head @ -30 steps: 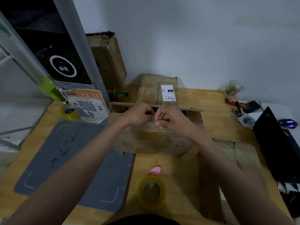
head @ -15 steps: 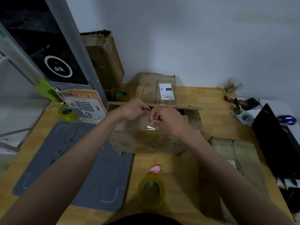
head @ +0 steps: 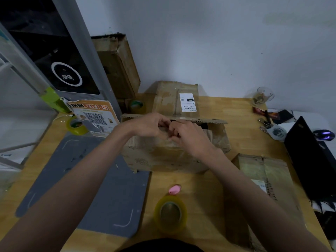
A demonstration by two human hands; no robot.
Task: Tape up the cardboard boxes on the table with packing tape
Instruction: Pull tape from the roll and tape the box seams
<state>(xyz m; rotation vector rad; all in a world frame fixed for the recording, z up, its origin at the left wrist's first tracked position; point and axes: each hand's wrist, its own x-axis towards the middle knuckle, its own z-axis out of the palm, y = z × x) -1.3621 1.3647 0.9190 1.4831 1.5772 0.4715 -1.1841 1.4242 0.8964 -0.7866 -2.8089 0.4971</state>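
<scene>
Both sets of fingers are curled and bunched together at the centre of the frame, the tips of the left hand [head: 151, 125] meeting the tips of the right hand [head: 189, 136] over the top of the open cardboard box [head: 174, 159]. They seem to be pinching something small and thin between them, perhaps a strip of tape, but it is too blurred to tell what it is. The two hands touch or nearly touch at the fingertips, knuckles up, with both forearms running down to the lower corners of the frame.

The box under them stands in the middle of the wooden table [head: 236, 110], its far flap [head: 174, 119] still raised. Behind it, toward the wall, stands a second box [head: 169, 96] bearing a white shipping label [head: 187, 102]. A flattened, taped box [head: 263, 171] lies at the right, just beside a black laptop [head: 309, 160].

Near the lower centre of the frame a roll of yellowish packing tape [head: 170, 214] lies flat on the table, with a small pink object [head: 174, 190] just above it. A grey mat [head: 87, 182] covers the table at the left. Another tape roll [head: 76, 125] sits at the mat's upper edge, beside an orange leaflet with a QR code [head: 94, 116].
</scene>
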